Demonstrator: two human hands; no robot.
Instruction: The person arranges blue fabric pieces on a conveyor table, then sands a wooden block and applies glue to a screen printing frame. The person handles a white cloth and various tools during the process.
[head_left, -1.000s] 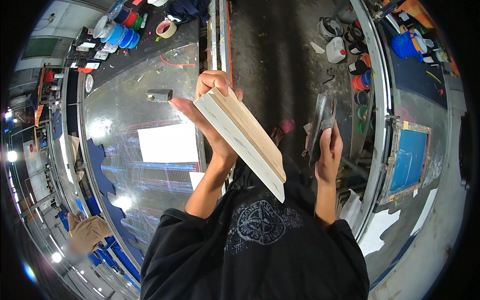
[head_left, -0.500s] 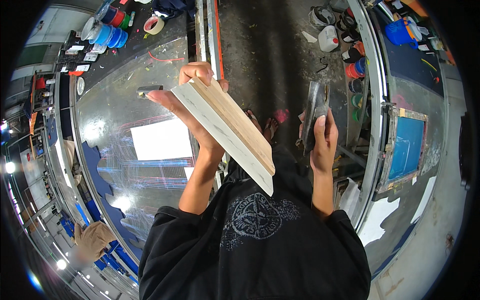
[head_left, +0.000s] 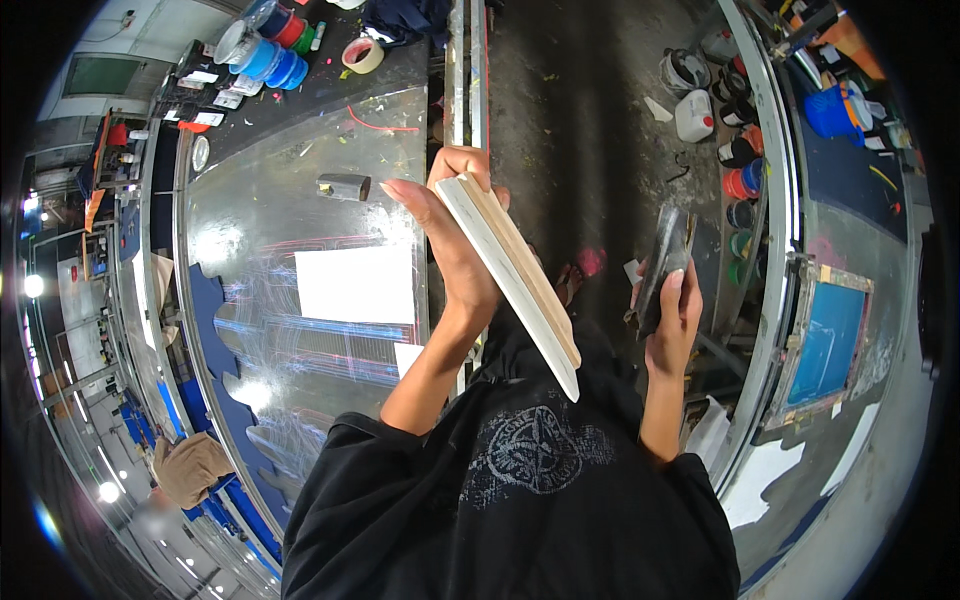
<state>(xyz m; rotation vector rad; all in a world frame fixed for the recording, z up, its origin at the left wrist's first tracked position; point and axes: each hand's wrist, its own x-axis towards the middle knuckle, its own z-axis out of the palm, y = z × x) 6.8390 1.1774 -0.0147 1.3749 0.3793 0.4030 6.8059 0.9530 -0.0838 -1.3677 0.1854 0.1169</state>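
The left hand [head_left: 455, 245] gripped a long wooden squeegee [head_left: 512, 280], held tilted above the edge of the glossy tabletop [head_left: 260, 200] and the person's chest. The right hand [head_left: 672, 310] was closed around a dark, smeared scraper [head_left: 665, 255], upright over the dark floor [head_left: 590, 110], well apart from the squeegee.

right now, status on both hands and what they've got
Left hand gripping long wooden squeegee, held up tilted. Right hand gripping dark flat scraper. Hands apart, nothing between them.
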